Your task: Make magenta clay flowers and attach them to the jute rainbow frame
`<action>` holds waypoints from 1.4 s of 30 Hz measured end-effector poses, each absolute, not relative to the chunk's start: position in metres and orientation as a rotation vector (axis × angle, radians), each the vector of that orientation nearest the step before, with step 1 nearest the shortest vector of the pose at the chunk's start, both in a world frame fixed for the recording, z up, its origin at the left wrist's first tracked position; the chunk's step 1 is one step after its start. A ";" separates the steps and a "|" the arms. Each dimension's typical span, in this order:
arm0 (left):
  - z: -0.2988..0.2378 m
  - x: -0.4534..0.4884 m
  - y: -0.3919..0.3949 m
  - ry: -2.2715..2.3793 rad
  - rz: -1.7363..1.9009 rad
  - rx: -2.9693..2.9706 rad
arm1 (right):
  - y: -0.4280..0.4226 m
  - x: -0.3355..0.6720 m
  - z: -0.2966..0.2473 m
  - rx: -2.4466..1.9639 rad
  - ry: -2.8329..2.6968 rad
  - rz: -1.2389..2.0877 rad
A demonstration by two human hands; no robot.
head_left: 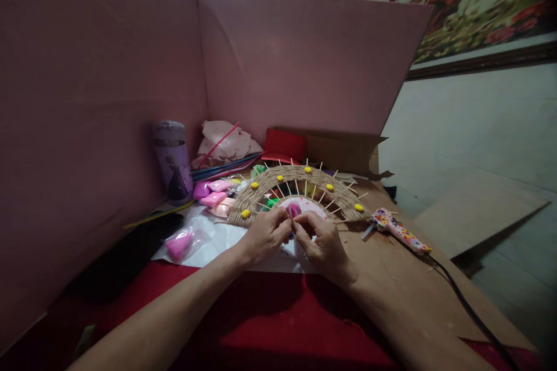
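My left hand point(265, 236) and my right hand point(321, 240) meet over the table, both with fingers pinched on a small pink lump of clay point(293, 210) held between them. Just beyond the hands lies a half-round woven twine arch point(300, 178) with thin wooden sticks fanning out of it and several small yellow clay dots on its band. Green and red bits show under the arch. Both forearms reach in from the bottom edge over a red cloth point(278, 324).
A patterned glue gun point(398, 230) with a black cord lies right of the arch. Pink clay packets point(215, 194), a bagged pink lump point(180, 243), a purple bottle point(173, 159) and a black object point(130, 252) sit at left. Pink cardboard walls point(304, 58) enclose the back and left.
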State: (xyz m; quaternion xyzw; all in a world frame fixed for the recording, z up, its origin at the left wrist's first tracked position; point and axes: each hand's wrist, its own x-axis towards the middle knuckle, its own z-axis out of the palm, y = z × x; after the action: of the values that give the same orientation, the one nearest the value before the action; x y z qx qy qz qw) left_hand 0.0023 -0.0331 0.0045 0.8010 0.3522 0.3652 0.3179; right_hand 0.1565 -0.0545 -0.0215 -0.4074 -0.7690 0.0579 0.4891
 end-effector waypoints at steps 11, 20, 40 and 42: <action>-0.003 0.008 -0.033 0.982 1.078 2.101 | -0.058 0.152 -0.018 -1.136 -1.842 0.033; -0.005 0.008 -0.033 0.885 1.081 2.234 | -0.058 0.155 -0.014 -1.155 -1.859 0.179; 0.004 0.004 -0.033 1.103 0.930 2.279 | -0.056 0.156 -0.020 -1.126 -2.145 -0.132; 0.004 0.003 -0.032 1.128 0.901 2.293 | -0.055 0.156 -0.021 -1.138 -2.190 -0.179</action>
State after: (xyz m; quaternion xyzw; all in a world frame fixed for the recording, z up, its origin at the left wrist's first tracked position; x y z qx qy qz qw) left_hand 0.0035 -0.0315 0.0038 0.8265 0.4067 0.3248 0.2144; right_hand 0.1565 -0.0554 -0.0206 -0.4348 -0.8361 -0.0685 0.3275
